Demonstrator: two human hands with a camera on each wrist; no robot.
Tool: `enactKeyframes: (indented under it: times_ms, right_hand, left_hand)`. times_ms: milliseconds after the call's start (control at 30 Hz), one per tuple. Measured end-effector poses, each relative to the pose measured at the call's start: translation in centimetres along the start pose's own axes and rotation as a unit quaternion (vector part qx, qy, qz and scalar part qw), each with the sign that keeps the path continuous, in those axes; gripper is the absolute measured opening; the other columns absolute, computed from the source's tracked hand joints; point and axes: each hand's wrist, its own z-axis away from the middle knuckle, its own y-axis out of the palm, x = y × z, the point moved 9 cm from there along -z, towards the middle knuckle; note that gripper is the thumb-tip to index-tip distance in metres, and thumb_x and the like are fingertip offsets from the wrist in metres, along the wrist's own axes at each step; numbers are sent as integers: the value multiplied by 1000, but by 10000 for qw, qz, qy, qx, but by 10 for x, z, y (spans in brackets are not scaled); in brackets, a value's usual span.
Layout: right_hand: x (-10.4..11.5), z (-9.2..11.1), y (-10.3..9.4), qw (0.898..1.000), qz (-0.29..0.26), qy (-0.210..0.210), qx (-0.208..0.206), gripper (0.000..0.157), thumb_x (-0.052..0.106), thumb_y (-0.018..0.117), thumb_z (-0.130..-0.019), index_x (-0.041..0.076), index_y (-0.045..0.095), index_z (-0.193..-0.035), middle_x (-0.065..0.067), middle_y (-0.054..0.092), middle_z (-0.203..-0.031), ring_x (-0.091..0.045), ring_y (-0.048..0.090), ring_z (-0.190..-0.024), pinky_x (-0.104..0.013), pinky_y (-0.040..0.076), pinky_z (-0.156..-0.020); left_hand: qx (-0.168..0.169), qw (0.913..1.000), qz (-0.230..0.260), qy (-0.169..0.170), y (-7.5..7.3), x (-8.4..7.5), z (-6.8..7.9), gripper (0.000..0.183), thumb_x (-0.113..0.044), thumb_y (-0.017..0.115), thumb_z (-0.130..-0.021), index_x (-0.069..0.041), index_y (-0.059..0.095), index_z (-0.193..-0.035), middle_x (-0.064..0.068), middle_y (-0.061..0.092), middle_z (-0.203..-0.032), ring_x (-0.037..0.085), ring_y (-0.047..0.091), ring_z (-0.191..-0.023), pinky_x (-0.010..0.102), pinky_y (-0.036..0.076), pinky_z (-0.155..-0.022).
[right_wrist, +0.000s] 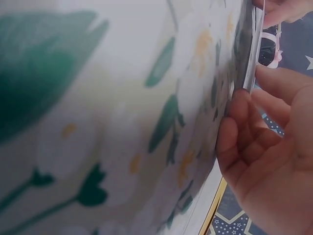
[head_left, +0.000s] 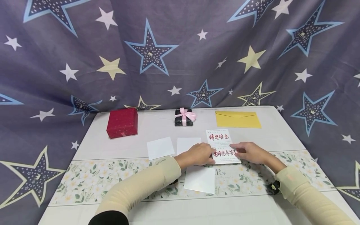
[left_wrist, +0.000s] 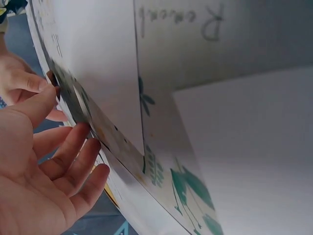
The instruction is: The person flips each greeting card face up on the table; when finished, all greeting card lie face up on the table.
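A white card with red Chinese calligraphy [head_left: 225, 158] lies near the middle of the table, with a second lettered card [head_left: 217, 132] directly above it. My left hand [head_left: 199, 153] holds the lower card's left edge between thumb and fingers. At its right edge my right hand [head_left: 251, 152] grips with the thumb and bent fingers, the index fingertip reaching the border between the two cards. The right wrist view shows the thin card edge [right_wrist: 254, 49] between the fingers of the right hand [right_wrist: 274, 147]. In the left wrist view the left hand [left_wrist: 54, 161] partly hides the held edge.
Blank white cards lie left of the hands [head_left: 161, 148], behind the left hand [head_left: 187, 143] and nearer me [head_left: 199, 180]. Along the back are a red box [head_left: 122, 122], a black box with pink ribbon [head_left: 180, 121] and a yellow envelope [head_left: 238, 120]. A star-patterned curtain [head_left: 180, 84] stands behind.
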Motion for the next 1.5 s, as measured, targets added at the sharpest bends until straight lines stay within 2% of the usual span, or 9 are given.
enactKeyframes:
  times_ms: [200,467,633,867,1033,1100,1300,1500]
  right_hand:
    - [1,1,1,9999,-52,90,91,48,22,67,-98,6,59,-142,-8,72,-114,-17,65,-101,-39,54,-88]
    - [3,3,-1,9999,26,43,128,48,23,67,-98,6,59,-142,-3,70,-107,-11,60,-93,-34,52,-83]
    - [4,4,0,9998,58,57,173,48,21,67,-98,5,59,-142,-1,67,-100,-12,53,-84,-30,45,-75]
    - [8,3,1,9997,96,109,212,48,20,69,-96,4,60,-141,-1,65,-92,-12,48,-76,-26,42,-68]
    - [8,3,1,9996,181,99,210,49,19,69,-95,5,60,-141,0,63,-90,-12,48,-75,-26,41,-68]
    - [9,4,1,9995,213,58,224,49,20,69,-96,5,60,-141,0,62,-90,-12,48,-75,-26,41,-68]
    - [11,4,1,9987,190,-124,455,54,23,68,-98,2,55,-145,4,64,-92,-8,51,-75,-26,45,-70]
    - [16,0,-4,9980,220,-285,523,53,20,67,-98,-1,53,-145,3,69,-96,-6,58,-80,-29,52,-76]
  left_hand:
    - [35,9999,-162,-11,2,-1,0,47,-46,69,-95,-18,68,-132,0,69,-99,10,52,-79,27,50,-74]
    - [40,9988,-476,-46,6,-6,1,47,-49,65,-97,-18,68,-132,0,69,-107,13,62,-90,30,55,-80]
    - [34,9983,-567,-106,6,-7,3,47,-50,64,-97,-19,67,-133,0,68,-110,15,62,-94,31,55,-82]
    - [272,9955,-892,-158,8,-10,4,44,-47,61,-99,-20,68,-133,0,66,-118,16,60,-99,31,54,-86]
    - [374,9936,-1053,-163,9,-10,4,40,-43,59,-100,-21,68,-132,1,65,-117,16,60,-100,31,54,-86]
    - [343,9943,-1001,-119,9,-10,4,38,-41,60,-100,-21,69,-132,1,65,-116,17,61,-99,32,55,-86]
    - [119,9991,-394,-83,3,2,8,36,-31,59,-101,-21,68,-134,2,67,-116,15,63,-98,31,56,-84]
    - [-40,9997,-40,-228,-9,19,17,42,-32,63,-99,-20,64,-139,4,67,-127,18,66,-112,33,56,-94]
